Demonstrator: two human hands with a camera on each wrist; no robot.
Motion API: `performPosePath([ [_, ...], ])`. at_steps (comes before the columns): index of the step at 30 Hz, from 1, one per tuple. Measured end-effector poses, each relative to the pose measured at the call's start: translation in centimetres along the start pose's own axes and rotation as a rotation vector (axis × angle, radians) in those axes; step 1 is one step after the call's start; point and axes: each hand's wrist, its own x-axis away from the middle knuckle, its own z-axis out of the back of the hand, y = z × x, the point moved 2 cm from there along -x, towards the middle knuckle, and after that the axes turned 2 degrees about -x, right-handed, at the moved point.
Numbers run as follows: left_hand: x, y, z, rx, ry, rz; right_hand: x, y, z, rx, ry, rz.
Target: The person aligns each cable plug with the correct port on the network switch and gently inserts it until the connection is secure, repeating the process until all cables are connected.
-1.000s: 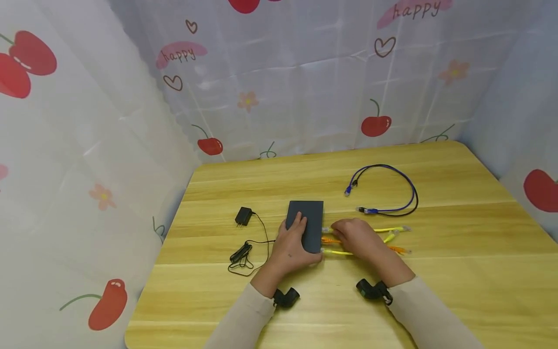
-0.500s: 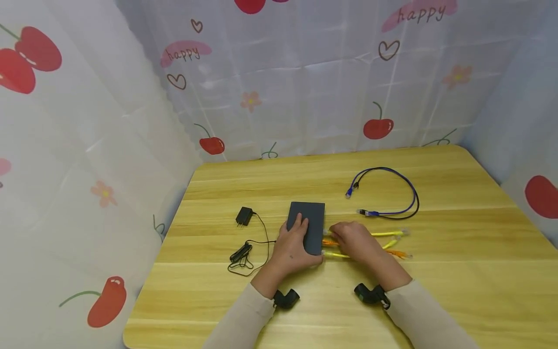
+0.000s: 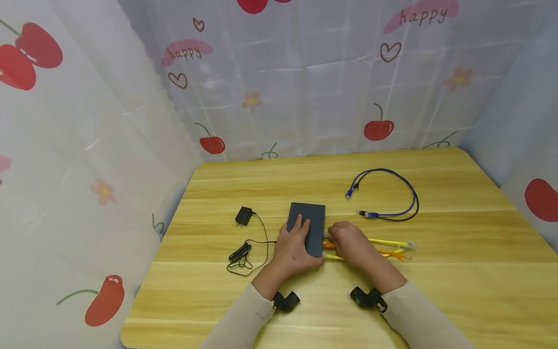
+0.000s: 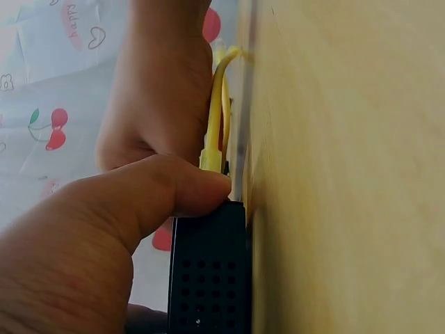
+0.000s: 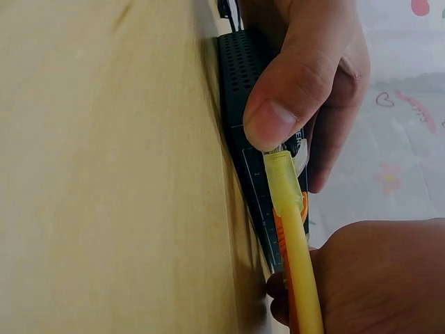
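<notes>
A dark grey network switch [image 3: 315, 218] lies on the table. My left hand [image 3: 291, 249] grips it, fingers spread over its top and thumb at the near right corner. In the left wrist view, that thumb lies right by the yellow plug [image 4: 211, 158] at the port side. An orange network cable [image 3: 328, 245] and a near yellow network cable [image 3: 334, 257] run out of the switch's right side. Farther back, my right hand [image 3: 350, 240] pinches another yellow network cable [image 3: 390, 242] close to the ports. Its fingers hide the plug end in the head view.
Left of the switch lie a black power adapter [image 3: 243, 216] and its bundled cord [image 3: 240, 253], whose lead runs to the switch. A blue network cable [image 3: 407, 182] and a black one [image 3: 417, 206] form a loop at the back right. Curtains surround the table.
My right hand has moved slightly left and nearer to the switch. The free end of its yellow cable has swung toward the front. My left hand keeps its hold on the switch.
</notes>
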Motion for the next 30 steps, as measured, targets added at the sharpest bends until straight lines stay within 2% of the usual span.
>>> performPosePath([
  [6, 0.09, -0.11, 0.13, -0.011, 0.002, 0.005, -0.04, 0.01, -0.36, -0.015, 0.014, 0.02],
  [13, 0.01, 0.4, 0.12, -0.007, 0.002, -0.024, 0.24, 0.06, -0.21, -0.007, 0.012, -0.004],
  [22, 0.16, 0.23, 0.04, 0.008, 0.005, -0.013, 0.15, 0.03, -0.38, -0.035, 0.017, 0.014],
  [30, 0.0, 0.43, 0.0, 0.009, 0.02, -0.033, 0.03, 0.34, -0.49, -0.049, 0.021, 0.015],
])
